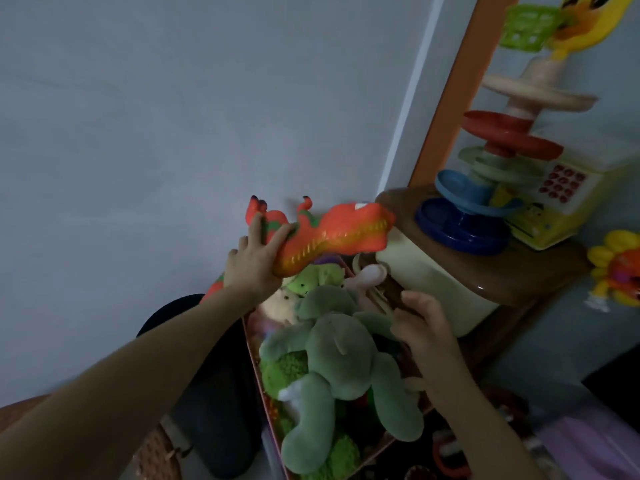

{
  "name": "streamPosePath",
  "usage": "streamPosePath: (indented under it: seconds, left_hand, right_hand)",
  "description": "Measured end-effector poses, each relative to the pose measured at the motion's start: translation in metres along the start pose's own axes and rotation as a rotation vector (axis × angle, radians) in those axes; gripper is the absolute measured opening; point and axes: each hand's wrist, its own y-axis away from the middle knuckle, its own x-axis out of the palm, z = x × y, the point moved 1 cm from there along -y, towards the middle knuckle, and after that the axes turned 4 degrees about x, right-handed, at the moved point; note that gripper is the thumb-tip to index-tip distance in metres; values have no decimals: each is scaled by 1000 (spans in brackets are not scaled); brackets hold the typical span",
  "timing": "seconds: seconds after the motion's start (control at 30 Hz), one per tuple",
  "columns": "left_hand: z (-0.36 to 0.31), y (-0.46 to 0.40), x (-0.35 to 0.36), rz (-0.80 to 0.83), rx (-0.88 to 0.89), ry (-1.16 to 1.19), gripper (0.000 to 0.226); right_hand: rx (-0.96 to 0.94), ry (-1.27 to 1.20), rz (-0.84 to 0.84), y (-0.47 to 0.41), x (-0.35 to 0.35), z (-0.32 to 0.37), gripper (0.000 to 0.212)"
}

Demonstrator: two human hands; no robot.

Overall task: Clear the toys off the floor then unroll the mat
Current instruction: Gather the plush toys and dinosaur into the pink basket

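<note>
The toy box sat below my hands, heaped with plush, a green stuffed animal on top. I was mid-clearing: my left hand had its fingers clamped on an orange dinosaur above the heap. My right hand, fingers loosely curled, held nothing I could see. Next, probably, lowering and releasing it.
</note>
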Motion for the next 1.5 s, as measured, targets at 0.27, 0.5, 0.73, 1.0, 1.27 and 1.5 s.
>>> streamPosePath:
  seconds: [0.27, 0.5, 0.73, 1.0, 1.27, 1.5]
  left_hand:
    - [8, -23, 71, 70, 266, -312, 98]
    - [-14, -18, 125, 283, 221, -121, 100]
    - [-11, -13, 120, 398, 241, -41, 99]
    - [-16, 54, 83, 205, 149, 396, 67]
    - [-44, 110, 115, 511, 377, 44, 69]
    - [-68, 109, 142, 509, 270, -14, 78]
  right_hand:
    - [3, 80, -7, -4, -18, -17, 42]
    - [21, 200, 2, -12, -13, -30, 30]
    - [24, 299, 38, -24, 16, -41, 30]
    - [19, 625, 104, -12, 13, -65, 65]
    - [130, 944, 171, -6, 26, -117, 81]
    - [155, 1130, 153, -28, 20, -135, 78]
